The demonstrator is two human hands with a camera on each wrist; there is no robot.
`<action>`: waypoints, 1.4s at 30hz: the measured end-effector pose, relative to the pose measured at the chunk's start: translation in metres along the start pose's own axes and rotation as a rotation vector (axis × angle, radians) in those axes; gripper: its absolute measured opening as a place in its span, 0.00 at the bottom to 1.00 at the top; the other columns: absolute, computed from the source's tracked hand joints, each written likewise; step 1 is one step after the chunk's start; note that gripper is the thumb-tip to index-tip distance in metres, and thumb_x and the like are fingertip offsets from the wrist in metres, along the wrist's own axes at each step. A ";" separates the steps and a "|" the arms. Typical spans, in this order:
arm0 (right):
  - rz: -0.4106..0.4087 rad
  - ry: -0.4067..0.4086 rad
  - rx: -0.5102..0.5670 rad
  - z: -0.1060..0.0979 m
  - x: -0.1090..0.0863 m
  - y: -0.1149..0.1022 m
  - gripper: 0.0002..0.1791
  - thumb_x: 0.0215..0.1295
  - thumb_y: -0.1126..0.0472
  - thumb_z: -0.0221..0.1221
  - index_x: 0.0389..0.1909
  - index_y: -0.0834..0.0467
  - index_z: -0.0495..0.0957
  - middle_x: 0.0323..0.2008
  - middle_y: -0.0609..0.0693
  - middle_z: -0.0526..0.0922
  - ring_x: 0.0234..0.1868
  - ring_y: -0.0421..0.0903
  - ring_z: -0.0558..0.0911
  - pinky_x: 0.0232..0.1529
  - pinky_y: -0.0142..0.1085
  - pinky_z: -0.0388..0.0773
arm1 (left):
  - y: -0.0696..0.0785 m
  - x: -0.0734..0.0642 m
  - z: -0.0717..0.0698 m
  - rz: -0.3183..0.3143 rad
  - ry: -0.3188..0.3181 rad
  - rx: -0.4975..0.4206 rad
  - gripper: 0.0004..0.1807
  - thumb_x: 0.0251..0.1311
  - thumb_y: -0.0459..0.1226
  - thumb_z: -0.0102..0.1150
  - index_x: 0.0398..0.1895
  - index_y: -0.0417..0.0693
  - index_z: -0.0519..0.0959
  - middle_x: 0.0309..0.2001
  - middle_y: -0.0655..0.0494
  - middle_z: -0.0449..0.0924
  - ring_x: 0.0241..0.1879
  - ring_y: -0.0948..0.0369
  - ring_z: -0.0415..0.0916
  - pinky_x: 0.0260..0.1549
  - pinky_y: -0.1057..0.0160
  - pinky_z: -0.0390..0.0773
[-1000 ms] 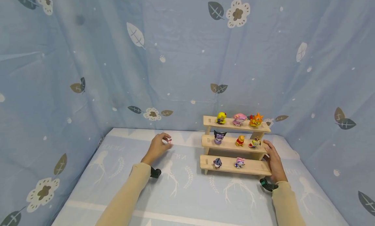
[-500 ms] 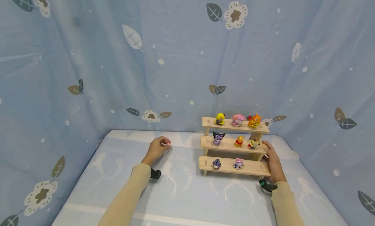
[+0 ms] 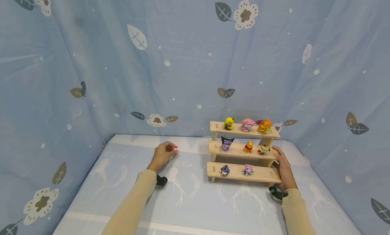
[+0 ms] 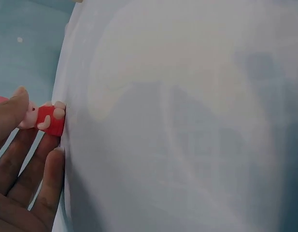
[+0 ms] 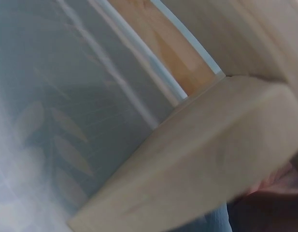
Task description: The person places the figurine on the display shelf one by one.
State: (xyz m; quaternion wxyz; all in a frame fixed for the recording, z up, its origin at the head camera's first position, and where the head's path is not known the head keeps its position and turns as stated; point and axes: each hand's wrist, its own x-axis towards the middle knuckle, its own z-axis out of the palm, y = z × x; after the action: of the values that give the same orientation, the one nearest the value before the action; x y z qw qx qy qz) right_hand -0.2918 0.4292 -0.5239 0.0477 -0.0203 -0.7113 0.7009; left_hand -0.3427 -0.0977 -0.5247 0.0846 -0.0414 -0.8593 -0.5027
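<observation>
My left hand [image 3: 162, 155] pinches a small pink pig figurine [image 4: 50, 119] in red clothing between thumb and fingers. In the left wrist view the pig lies sideways across the picture, its feet by the tablecloth. To the right stands a three-tier wooden display shelf [image 3: 243, 174]. My right hand [image 3: 284, 169] grips its right end; in the right wrist view a wooden plank [image 5: 202, 154] hides most of that hand. On the bottom tier are a grey-blue donkey figurine [image 3: 225, 170] and a pink-and-white figurine [image 3: 248, 169].
Several figurines stand on the upper tiers, among them a yellow bear [image 3: 248, 147], a purple figure with black ears [image 3: 226, 144] and an orange figure [image 3: 264, 125]. A patterned cloth covers the table [image 3: 195, 208]. Blue curtains [image 3: 182, 65] enclose the back and sides.
My left hand has come down slightly with the pig figurine, which has turned a little in the fingers. The right hand stays on the shelf.
</observation>
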 end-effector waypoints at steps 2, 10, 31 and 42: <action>0.003 0.000 -0.004 0.000 0.000 0.000 0.32 0.81 0.36 0.43 0.81 0.34 0.52 0.82 0.51 0.43 0.78 0.59 0.52 0.75 0.50 0.55 | 0.000 0.000 -0.001 0.006 0.005 0.009 0.09 0.60 0.35 0.74 0.42 0.46 0.84 0.40 0.53 0.86 0.41 0.56 0.83 0.43 0.57 0.80; -0.001 0.004 -0.019 -0.001 0.000 0.002 0.31 0.81 0.36 0.44 0.80 0.34 0.54 0.82 0.53 0.45 0.76 0.56 0.56 0.65 0.34 0.66 | -0.002 -0.001 -0.003 0.026 0.052 -0.034 0.12 0.56 0.36 0.78 0.38 0.47 0.82 0.33 0.53 0.88 0.34 0.59 0.85 0.28 0.64 0.78; 0.024 0.010 -0.017 -0.001 -0.001 0.000 0.33 0.79 0.34 0.43 0.81 0.33 0.53 0.82 0.53 0.44 0.77 0.58 0.55 0.67 0.38 0.65 | 0.036 -0.009 0.000 0.181 0.004 -0.090 0.14 0.60 0.42 0.75 0.43 0.49 0.81 0.32 0.60 0.88 0.33 0.63 0.86 0.33 0.58 0.82; 0.011 0.004 -0.023 -0.002 0.001 0.003 0.32 0.80 0.35 0.43 0.81 0.32 0.52 0.82 0.51 0.44 0.77 0.59 0.54 0.70 0.42 0.62 | 0.058 -0.013 0.009 0.316 0.010 -0.105 0.13 0.60 0.41 0.76 0.45 0.53 0.84 0.33 0.61 0.89 0.34 0.63 0.84 0.37 0.57 0.83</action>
State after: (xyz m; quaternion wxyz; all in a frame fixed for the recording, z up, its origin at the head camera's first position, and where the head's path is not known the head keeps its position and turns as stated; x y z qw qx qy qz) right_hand -0.2925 0.4312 -0.5263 0.0453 -0.0261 -0.7192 0.6928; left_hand -0.3212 -0.0612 -0.4816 0.1645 -0.1782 -0.8142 -0.5276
